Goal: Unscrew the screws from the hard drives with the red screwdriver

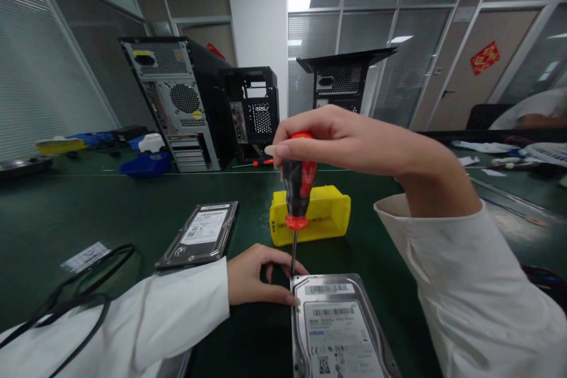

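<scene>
My right hand (325,139) is closed round the top of a red and black screwdriver (297,186), held upright. The shaft runs down to the upper left corner of a silver hard drive (336,331) lying label up in front of me. Thumb and fingers of my left hand (261,277) grip that same corner, the thumb on the drive's left edge and the fingertips behind the shaft. The exact spot under the screwdriver tip is too small to make out. Just beyond the drive sits a yellow plastic bin (330,215). A second hard drive (206,230) lies left of it, past my left sleeve.
Computer cases (183,103) stand along the back, one (341,80) with a raised panel. Another screwdriver (261,163) lies before them. Blue trays (146,165) are at the back left. A black cable (95,283) crosses my left sleeve. At far right is another person's arm (540,112).
</scene>
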`<state>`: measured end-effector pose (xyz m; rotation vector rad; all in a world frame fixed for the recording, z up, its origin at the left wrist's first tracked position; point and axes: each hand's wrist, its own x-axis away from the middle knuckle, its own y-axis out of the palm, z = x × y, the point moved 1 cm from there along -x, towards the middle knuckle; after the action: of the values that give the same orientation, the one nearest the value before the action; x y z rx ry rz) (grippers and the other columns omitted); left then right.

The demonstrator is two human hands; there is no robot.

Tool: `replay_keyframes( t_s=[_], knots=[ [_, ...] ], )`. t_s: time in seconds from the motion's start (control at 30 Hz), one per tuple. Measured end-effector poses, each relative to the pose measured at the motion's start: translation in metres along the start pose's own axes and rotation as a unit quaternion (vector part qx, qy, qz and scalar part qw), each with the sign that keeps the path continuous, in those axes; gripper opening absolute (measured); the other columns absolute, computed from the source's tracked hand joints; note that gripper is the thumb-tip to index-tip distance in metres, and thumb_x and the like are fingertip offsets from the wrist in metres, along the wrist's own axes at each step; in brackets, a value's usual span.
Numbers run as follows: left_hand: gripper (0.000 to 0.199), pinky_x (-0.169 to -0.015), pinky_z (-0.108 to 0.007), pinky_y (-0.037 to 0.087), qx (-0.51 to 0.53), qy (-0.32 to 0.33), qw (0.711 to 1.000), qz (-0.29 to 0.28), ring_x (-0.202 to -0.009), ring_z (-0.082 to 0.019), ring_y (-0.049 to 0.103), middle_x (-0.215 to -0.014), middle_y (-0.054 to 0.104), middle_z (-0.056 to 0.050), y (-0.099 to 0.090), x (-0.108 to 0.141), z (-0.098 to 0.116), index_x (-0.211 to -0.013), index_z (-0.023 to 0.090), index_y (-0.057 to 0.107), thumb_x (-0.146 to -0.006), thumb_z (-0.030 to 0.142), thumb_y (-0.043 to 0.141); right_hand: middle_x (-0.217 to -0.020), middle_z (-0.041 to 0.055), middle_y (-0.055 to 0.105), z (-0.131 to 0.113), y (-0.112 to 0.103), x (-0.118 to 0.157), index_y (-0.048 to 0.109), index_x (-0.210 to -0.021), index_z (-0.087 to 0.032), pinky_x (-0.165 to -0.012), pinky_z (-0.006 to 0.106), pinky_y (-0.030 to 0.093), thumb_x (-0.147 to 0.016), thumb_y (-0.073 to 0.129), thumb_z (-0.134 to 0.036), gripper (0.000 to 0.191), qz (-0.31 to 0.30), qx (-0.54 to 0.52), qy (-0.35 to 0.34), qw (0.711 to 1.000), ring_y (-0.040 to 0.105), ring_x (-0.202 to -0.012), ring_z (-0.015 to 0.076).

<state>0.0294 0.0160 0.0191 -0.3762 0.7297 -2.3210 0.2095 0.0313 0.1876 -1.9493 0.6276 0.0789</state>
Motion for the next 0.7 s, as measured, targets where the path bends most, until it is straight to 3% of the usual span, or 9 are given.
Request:
replay_keyframes(
  t_s=[0.27,0.37,0.5,0.7],
  knots=[
    [0.044,-0.05,-0.019,0.031,-0.01,-0.016,1.0,0.002,-0.068,-0.013,0.051,-0.096,0.068,-0.003,0.0009,-0.0007,0.0003,-0.109,0.021,0.066,-0.07,0.041,0.07,-0.068,-0.0004,0.051,0.0019,0.0002,-0.001,0.06,-0.082,-0.011,-0.053,0.018,0.038,-0.09,0.041,-0.042,0.037,0.028,0.067,0.013,0.997,0.047,-0.06,0.0061],
    [0.044,-0.05,-0.019,0.031,-0.009,-0.008,1.0,0.003,-0.068,-0.013,0.051,-0.095,0.067,-0.003,0.0009,-0.0005,-0.0002,-0.109,0.021,0.065,-0.07,0.04,0.07,-0.08,0.0014,0.055,-0.0005,0.0,0.0015,0.06,-0.088,-0.011,-0.06,0.017,0.042,-0.094,0.033,-0.036,0.036,0.034,0.049,0.026,0.998,0.052,-0.069,0.0071],
    [0.042,-0.05,-0.018,0.032,-0.002,-0.008,1.0,0.0,-0.069,-0.013,0.052,-0.095,0.067,-0.004,0.0002,0.0002,-0.0009,-0.108,0.019,0.065,-0.071,0.038,0.07,-0.1,0.0037,0.058,-0.0041,-0.0008,0.0035,0.059,-0.096,-0.011,-0.077,0.019,0.044,-0.095,0.028,-0.019,0.031,-0.002,0.004,0.019,1.0,0.055,-0.09,0.009],
    [0.043,-0.051,-0.019,0.032,0.0,-0.007,1.0,0.003,-0.072,-0.014,0.054,-0.096,0.067,-0.004,0.0003,0.0002,0.0007,-0.109,0.021,0.065,-0.071,0.039,0.07,-0.096,0.0049,0.059,-0.002,0.0008,-0.0003,0.056,-0.099,-0.011,-0.073,0.021,0.046,-0.093,0.037,-0.029,0.027,-0.005,-0.011,-0.003,1.0,0.056,-0.085,0.0102]
  ],
)
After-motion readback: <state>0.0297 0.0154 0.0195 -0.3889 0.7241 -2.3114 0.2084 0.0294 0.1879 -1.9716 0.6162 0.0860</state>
